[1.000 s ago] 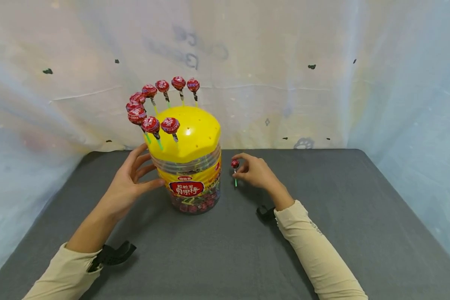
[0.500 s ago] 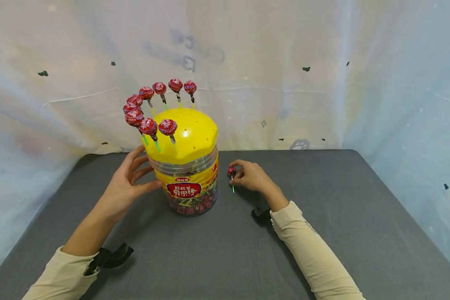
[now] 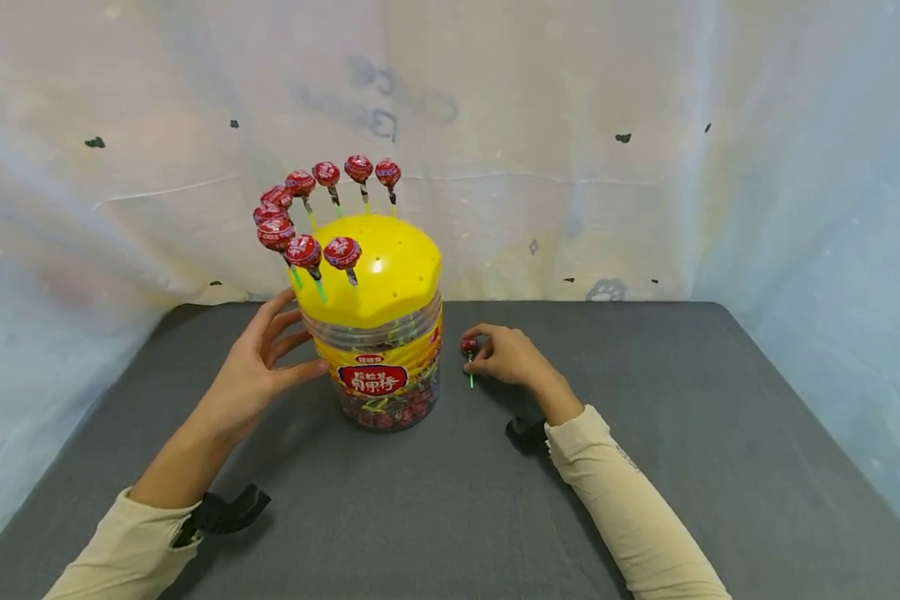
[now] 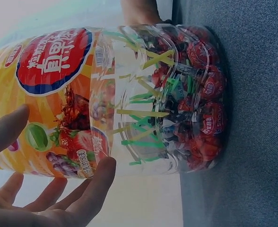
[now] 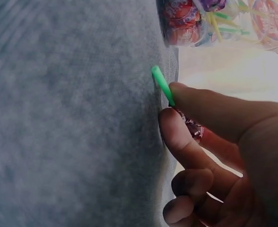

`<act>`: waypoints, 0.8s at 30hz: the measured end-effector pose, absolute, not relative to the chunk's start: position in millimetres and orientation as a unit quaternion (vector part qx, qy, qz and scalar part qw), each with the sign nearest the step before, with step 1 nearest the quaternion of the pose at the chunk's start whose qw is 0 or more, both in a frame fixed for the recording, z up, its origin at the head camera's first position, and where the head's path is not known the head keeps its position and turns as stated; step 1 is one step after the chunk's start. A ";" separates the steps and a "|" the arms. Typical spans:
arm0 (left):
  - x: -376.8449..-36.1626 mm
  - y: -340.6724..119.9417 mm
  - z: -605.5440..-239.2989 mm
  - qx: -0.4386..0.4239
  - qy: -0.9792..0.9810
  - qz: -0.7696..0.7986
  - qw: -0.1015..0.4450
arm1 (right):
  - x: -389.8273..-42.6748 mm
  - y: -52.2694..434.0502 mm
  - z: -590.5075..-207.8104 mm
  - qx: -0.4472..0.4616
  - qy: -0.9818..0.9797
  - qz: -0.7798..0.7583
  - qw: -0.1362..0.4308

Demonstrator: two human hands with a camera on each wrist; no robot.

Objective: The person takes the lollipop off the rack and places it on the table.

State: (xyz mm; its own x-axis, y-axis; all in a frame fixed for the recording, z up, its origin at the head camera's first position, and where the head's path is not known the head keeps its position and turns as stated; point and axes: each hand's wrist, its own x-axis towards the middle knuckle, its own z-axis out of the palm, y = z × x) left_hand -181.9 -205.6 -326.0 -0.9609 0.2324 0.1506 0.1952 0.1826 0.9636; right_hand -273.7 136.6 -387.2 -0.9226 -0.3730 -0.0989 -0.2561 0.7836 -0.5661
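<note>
A clear plastic candy jar [image 3: 390, 404] with a yellow lid [image 3: 375, 250] stands upright on the table. Several red-wrapped lollipops [image 3: 342, 252] stick up from holes around the lid's left side. My left hand [image 3: 247, 371] rests spread against the jar's left side, thumb at the label's edge and the other fingertips partly hidden behind the jar. To the right, my right hand [image 3: 510, 358] pinches a lollipop [image 3: 469, 345] between thumb and forefinger. Its green stick [image 5: 161, 84] points down toward the tabletop; the fingers partly cover its red wrapper.
More wrapped lollipops [image 4: 207, 118] lie inside the jar's bottom. The table has a dark grey cloth [image 3: 450, 517], and a pale sheet [image 3: 495, 108] hangs behind it. A black strap [image 3: 232, 510] is on the left wrist, another black strap [image 3: 527, 433] on the right.
My right hand has moved slightly down with the lollipop, bringing it nearer the table. My left hand and the jar hold the same place.
</note>
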 end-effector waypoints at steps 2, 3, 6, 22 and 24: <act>-182.6 -205.3 -326.1 0.139 0.771 0.622 0.015 | -274.4 138.0 -388.3 -0.169 0.937 -0.285 0.109; -182.8 -205.3 -326.5 0.138 0.772 0.620 0.016 | -274.8 138.5 -388.9 -0.170 0.936 -0.286 0.112; -182.7 -205.7 -327.9 0.136 0.774 0.618 0.017 | -275.8 139.1 -391.2 -0.172 0.934 -0.290 0.117; -181.5 -205.2 -325.0 0.139 0.776 0.615 0.013 | -277.6 138.6 -388.1 -0.169 0.939 -0.283 0.103; -181.3 -205.7 -325.2 0.137 0.776 0.616 0.014 | -278.3 138.3 -388.3 -0.170 0.938 -0.282 0.104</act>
State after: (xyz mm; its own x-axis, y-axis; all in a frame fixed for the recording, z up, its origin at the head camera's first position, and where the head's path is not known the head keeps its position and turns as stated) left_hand -181.3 -205.7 -325.2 -0.9622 0.2293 0.1466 0.1948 0.2039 0.9594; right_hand -278.3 138.3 -388.3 -0.9202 -0.3785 -0.0998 -0.2606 0.7825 -0.5655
